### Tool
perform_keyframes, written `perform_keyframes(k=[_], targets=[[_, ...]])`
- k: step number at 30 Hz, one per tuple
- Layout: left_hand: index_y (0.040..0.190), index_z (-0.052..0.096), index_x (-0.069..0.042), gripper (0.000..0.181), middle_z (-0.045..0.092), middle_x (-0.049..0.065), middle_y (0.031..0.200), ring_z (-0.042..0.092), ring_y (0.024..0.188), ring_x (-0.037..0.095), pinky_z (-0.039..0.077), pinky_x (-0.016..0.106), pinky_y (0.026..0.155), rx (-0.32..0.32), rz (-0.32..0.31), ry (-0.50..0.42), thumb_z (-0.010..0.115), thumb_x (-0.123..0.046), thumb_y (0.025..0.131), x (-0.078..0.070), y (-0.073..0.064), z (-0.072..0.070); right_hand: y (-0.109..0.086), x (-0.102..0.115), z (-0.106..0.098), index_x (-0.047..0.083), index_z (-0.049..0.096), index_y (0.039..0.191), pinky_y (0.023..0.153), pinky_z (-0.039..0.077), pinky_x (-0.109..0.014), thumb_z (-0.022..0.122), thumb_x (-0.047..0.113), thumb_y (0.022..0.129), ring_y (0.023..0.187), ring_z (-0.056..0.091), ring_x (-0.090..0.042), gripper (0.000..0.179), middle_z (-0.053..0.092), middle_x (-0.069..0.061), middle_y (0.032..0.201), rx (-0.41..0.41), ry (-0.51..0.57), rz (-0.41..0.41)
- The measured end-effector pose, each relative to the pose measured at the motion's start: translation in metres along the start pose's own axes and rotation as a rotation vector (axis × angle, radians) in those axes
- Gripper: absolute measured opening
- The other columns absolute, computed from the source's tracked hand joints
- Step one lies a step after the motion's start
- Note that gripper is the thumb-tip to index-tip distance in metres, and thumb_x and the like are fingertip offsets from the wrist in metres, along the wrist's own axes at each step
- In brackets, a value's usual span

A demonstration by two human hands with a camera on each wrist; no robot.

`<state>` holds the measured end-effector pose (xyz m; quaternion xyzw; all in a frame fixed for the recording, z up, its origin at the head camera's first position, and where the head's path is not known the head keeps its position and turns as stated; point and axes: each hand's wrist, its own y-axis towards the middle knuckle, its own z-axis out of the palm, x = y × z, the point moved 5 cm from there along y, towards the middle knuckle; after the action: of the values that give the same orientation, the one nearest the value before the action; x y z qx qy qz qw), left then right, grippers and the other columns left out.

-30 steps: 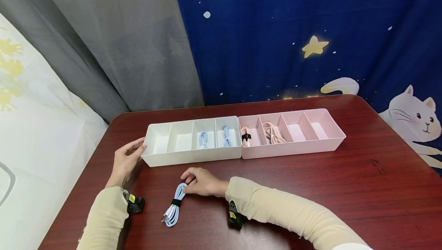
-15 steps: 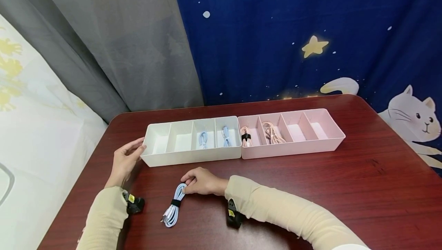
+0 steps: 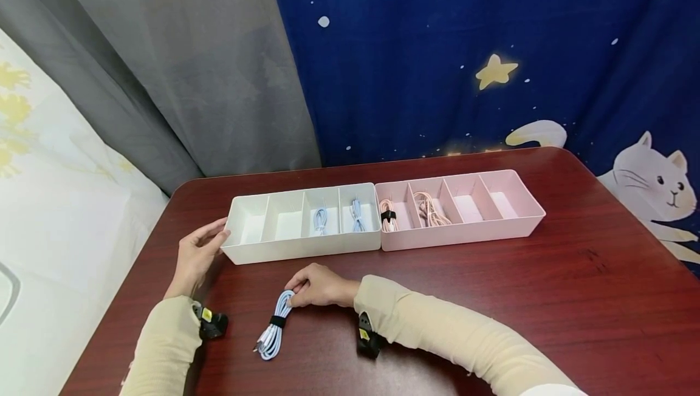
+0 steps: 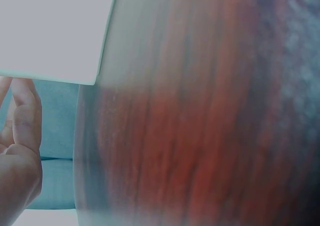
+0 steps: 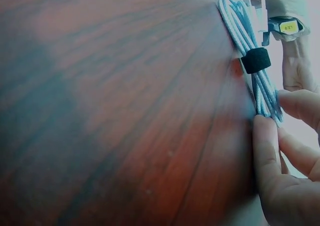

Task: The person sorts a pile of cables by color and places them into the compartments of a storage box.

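Note:
My right hand [image 3: 319,285] pinches one end of a coiled light-blue charging cable [image 3: 276,329], thumb and fingertips at its loops. A black strap [image 5: 255,60] binds the coil's middle, and its plug end points toward the table's front. Fingers [image 4: 26,121] of my left hand [image 3: 195,256] touch the left end of a white divided tray [image 3: 306,249], reaching along its outer wall without curling round it. Inside the tray's two right compartments lie small light-blue cables [image 3: 320,221].
A pink divided tray [image 3: 465,233] stands end to end with the white one. Its two left compartments contain pinkish cables [image 3: 432,211], one strapped in black. Both trays sit near the back edge of the dark red wooden table [image 3: 465,286]. Curtains [image 3: 437,68] hang behind.
The view shifts very slightly. Both hands, the cable and the trays keep nearly the same places.

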<state>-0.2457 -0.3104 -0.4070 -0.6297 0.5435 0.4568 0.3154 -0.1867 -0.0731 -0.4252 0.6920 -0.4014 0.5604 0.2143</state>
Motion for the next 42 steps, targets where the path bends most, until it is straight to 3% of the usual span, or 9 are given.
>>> perform_keyframes(k=[16,36,42], targets=[[0.124,0.053,-0.008,0.045,0.056,-0.02,0.092,0.053,0.078,0.0,0.044,0.014,0.06,0.012,-0.013,-0.003,0.061,-0.028,0.084,-0.002,-0.0021,-0.0003,0.0017,0.0004,-0.0012,-0.001,0.068,0.081,0.051,0.039,-0.013,0.071,-0.001,0.069,0.054,0.049,-0.001,0.012,0.056,0.005,0.062,0.031,-0.029,-0.022],[0.124,0.053,-0.01,0.045,0.055,-0.017,0.094,0.053,0.08,0.001,0.045,0.015,0.062,0.011,-0.013,0.039,0.059,-0.03,0.085,-0.0023,-0.0021,0.0008,-0.001,-0.0045,-0.0002,-0.003,0.065,0.088,0.058,0.044,-0.018,0.066,-0.006,0.073,0.064,0.053,-0.007,0.015,0.062,-0.009,0.077,0.034,0.152,0.045],[0.124,0.053,-0.01,0.045,0.055,-0.018,0.093,0.052,0.079,0.001,0.045,0.015,0.062,0.007,-0.021,0.036,0.06,-0.03,0.085,-0.0019,-0.0024,0.0006,-0.004,-0.0024,0.0002,-0.004,0.064,0.091,0.059,0.045,-0.019,0.061,-0.007,0.077,0.064,0.053,-0.008,0.014,0.059,-0.004,0.073,0.06,0.194,0.054]])
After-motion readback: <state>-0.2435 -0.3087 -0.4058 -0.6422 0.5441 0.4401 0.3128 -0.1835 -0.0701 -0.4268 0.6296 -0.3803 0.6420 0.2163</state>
